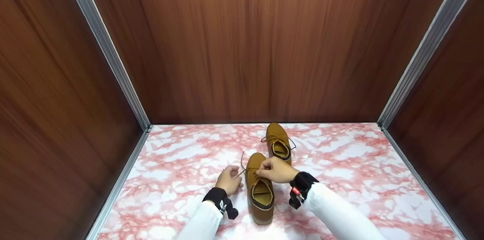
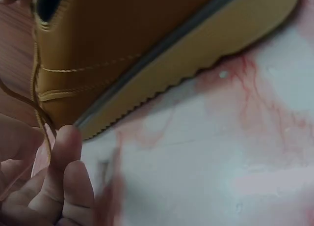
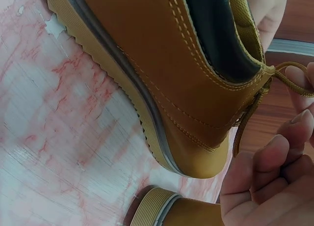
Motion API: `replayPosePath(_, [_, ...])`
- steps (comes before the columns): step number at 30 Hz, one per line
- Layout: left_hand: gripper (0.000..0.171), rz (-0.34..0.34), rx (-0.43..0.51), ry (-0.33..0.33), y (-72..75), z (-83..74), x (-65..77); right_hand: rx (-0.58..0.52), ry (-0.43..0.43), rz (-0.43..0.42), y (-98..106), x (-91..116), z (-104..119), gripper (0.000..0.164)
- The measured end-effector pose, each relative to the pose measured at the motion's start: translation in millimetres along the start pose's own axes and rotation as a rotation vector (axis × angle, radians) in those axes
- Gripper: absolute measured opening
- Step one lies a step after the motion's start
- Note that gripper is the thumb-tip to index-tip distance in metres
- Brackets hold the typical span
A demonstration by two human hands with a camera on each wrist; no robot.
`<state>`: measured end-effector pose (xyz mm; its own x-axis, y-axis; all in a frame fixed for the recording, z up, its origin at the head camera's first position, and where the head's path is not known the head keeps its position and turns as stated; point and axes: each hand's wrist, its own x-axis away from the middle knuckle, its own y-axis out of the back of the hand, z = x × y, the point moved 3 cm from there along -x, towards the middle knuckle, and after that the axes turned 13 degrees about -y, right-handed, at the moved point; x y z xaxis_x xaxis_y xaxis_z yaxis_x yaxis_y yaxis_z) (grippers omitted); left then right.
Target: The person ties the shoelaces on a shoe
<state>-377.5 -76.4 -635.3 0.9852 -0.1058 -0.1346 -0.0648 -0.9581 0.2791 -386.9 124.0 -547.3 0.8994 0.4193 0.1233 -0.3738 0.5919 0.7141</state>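
A tan lace-up shoe stands upright on the floor panel between my hands, its toe pointing away. On its left side my left hand grips a brown shoelace, whose loose end sticks up beyond the fingers. My right hand reaches over from the right and pinches lace close above the eyelets. In the right wrist view a lace loop runs from the top eyelet to the right fingers. The left wrist view has the lace passing across the left fingers.
Behind and slightly right stands the matching shoe, its laces spread to both sides. Part of it is hidden by my right hand. Brown wood-grain walls with metal corner strips enclose the red-and-white marbled surface.
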Motion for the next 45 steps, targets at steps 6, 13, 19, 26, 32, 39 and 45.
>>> replayPosePath(6, [0.031,-0.018,-0.172,-0.031,0.1,4.0,0.7,-0.003,-0.005,0.006,-1,0,1,0.027])
replayPosePath(13, [0.01,-0.05,-0.211,-0.054,10.1,-8.6,-1.0,0.002,-0.012,-0.003,1,1,1,0.038])
replayPosePath(19, [0.007,-0.083,-0.216,-0.076,21.4,-22.8,-2.3,-0.001,-0.012,-0.015,1,1,2,0.04])
replayPosePath(26, [0.013,-0.078,-0.224,-0.061,29.8,-35.8,-0.7,-0.009,-0.024,-0.054,3,-2,1,0.039])
replayPosePath(32, [0.02,-0.055,-0.234,-0.039,32.9,-45.8,3.8,-0.002,-0.102,-0.126,10,-6,-2,0.037])
replayPosePath(39, [0.02,0.0,-0.259,-0.103,32.6,-60.9,8.7,-0.019,-0.2,-0.151,15,-8,-9,0.034])
replayPosePath(45, [0.017,0.053,-0.264,-0.149,32.6,-68.0,10.0,-0.004,-0.218,-0.176,17,-10,-10,0.03])
